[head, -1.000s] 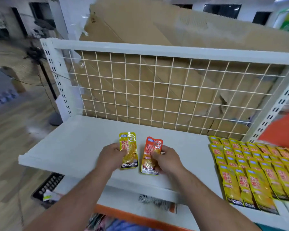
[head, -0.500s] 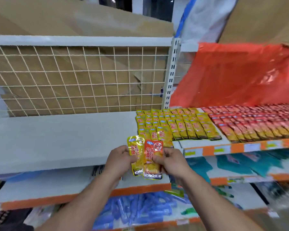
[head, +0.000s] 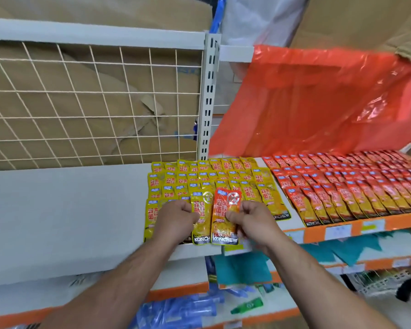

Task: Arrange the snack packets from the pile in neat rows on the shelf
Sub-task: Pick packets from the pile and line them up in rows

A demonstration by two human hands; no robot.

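A yellow packet (head: 201, 219) is gripped at its left edge by the left hand (head: 176, 218), whose fingers are curled round it, and a red packet (head: 224, 224) is pinched at its right edge by the right hand (head: 249, 219), thumb over the front. The two packets are held upright side by side, edges touching, with the word KONCHEW at the bottom of each. They are held over the front of the yellow rows (head: 214, 176), which are laid overlapping on the right end of the white shelf (head: 69, 210). Just to the right, on the next shelf section, the red rows (head: 342, 186) are laid in the same overlapping way, up to an orange price strip at the front edge. Behind the red rows an orange plastic bag (head: 318, 98) is seen, blurred. The two sections are divided by a slotted post (head: 208, 98). Left of it, a wire grid (head: 93, 103) is mounted behind the shelf, with cardboard (head: 119, 119) stacked behind it. Blue packs (head: 180, 307) are seen on a lower shelf.
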